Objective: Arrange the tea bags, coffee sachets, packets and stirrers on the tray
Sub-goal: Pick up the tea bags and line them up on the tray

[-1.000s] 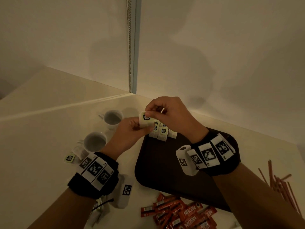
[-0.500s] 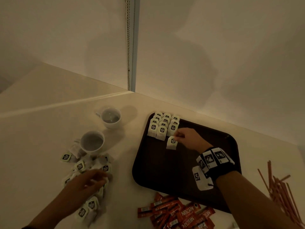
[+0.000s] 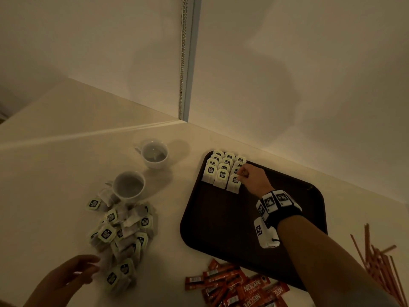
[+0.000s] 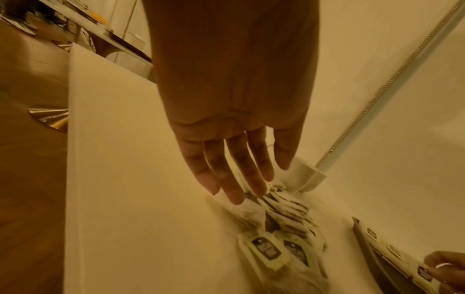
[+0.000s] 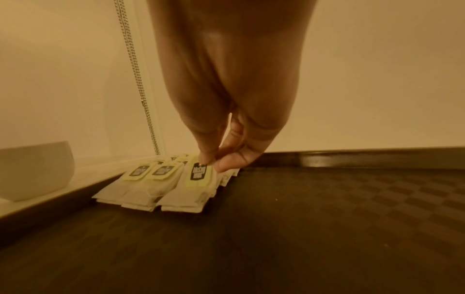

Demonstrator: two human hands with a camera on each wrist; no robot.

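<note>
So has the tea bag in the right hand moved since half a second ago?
Yes. The tea bag held by the right hand has gone toward the tray's far left corner, now tucked against the rows.

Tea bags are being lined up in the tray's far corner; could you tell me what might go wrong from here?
1. The right hand pinches the front tea bag; a clumsy release could skew the overlapping rows.
2. The left hand, open over the loose pile, might snag several tangled bags together.
</note>
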